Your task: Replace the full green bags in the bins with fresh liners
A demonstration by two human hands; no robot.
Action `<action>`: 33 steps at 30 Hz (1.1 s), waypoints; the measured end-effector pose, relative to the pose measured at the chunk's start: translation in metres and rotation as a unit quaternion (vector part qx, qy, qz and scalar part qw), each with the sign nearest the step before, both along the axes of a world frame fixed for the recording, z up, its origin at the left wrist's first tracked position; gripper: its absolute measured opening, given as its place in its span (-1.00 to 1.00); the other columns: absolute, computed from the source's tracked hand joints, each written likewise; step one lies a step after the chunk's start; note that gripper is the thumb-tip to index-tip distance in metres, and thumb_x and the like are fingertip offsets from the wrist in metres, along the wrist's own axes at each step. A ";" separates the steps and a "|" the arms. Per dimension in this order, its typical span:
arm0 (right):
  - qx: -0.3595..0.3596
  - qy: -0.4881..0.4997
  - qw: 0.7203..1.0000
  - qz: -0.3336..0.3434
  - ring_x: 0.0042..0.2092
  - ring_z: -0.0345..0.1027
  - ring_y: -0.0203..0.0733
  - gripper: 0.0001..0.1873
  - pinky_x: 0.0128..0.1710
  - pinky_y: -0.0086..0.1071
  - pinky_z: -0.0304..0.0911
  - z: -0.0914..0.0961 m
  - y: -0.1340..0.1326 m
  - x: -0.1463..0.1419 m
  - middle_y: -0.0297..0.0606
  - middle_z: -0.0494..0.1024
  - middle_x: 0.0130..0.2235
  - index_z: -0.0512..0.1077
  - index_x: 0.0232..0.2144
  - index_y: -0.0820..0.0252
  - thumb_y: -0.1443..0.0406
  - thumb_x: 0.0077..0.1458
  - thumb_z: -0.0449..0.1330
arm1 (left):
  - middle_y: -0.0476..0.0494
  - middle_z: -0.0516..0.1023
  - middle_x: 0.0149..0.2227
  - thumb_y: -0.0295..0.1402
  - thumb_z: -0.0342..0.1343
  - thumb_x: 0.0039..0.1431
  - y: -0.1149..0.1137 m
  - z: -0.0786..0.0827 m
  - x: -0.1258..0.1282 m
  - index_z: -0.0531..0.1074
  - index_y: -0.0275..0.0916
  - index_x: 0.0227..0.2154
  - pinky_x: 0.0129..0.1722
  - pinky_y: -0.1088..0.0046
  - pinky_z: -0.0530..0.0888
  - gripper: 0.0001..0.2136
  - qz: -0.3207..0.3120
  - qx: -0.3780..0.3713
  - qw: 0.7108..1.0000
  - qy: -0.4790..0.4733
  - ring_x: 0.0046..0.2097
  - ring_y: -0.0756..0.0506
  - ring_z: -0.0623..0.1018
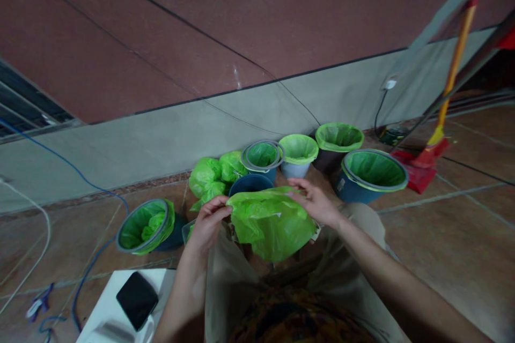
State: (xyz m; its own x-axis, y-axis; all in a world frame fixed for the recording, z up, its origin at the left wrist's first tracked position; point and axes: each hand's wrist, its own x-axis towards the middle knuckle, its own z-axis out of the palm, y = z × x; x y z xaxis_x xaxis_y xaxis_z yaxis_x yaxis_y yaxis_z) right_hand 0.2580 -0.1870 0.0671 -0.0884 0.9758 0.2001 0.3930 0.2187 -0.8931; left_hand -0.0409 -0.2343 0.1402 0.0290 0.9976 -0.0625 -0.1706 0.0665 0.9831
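Note:
A green plastic bag (pixel 271 225) is stretched between my two hands, above my lap. My left hand (pixel 209 217) pinches its left top edge between thumb and fingers. At the right top edge my right hand (pixel 316 201) grips the bag, some of its fingers raised. Just behind the bag stands a blue bucket (pixel 250 182) with no liner showing; the bag covers its lower part. Left of that bucket, knotted green bags (pixel 207 174) sit on the floor by the wall.
Lined bins stand around: a blue bin (pixel 177 233) at left, a grey bin (pixel 295 169), a dark bin (pixel 330 159) and another blue bin (pixel 358 190) at right. A red dustpan (pixel 420 179) and broom lie beyond. A phone (pixel 137 300) rests on a white surface near my left arm.

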 end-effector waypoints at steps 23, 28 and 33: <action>0.042 -0.309 0.937 -0.155 -0.14 0.45 -0.11 -0.56 -0.14 -0.35 0.29 0.005 0.020 0.053 -0.17 0.58 -0.17 0.57 -0.22 0.21 0.52 -0.14 0.06 | -0.15 0.54 -0.35 -0.46 0.02 -0.03 0.021 -0.010 -0.023 0.46 -0.23 -0.41 -0.22 0.38 0.43 -0.86 0.286 0.160 0.760 0.561 -0.29 -0.13 0.54; -0.112 -0.111 0.980 -0.120 -0.38 0.42 -0.19 -0.75 -0.37 -0.37 0.28 0.030 0.019 0.081 -0.23 0.61 -0.35 0.58 -0.36 0.22 0.41 -0.18 0.22 | -0.09 0.48 -0.53 -0.44 0.09 -0.07 0.035 -0.025 -0.047 0.37 -0.20 -0.53 -0.35 0.36 0.39 -0.98 0.282 0.018 0.762 0.582 -0.41 -0.17 0.53; -0.207 0.104 0.971 -0.062 -0.56 0.21 -0.33 -0.68 -0.64 -0.46 0.03 0.087 0.021 0.079 -0.27 0.55 -0.48 0.59 -0.37 0.17 0.23 -0.30 0.37 | 0.02 0.36 -0.72 -0.37 0.16 -0.12 0.070 -0.040 -0.055 0.39 -0.18 -0.57 -0.58 0.40 0.33 -0.95 0.263 -0.075 0.878 0.393 -0.66 -0.11 0.41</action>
State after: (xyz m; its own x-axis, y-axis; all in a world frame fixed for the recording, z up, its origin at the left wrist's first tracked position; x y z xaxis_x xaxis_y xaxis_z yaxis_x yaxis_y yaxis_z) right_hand 0.3368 -0.1665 0.1544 0.0351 0.9769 -0.2106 0.1944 -0.2133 -0.9574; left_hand -0.0956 -0.1640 0.0997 -0.5434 0.8394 0.0110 0.5114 0.3206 0.7973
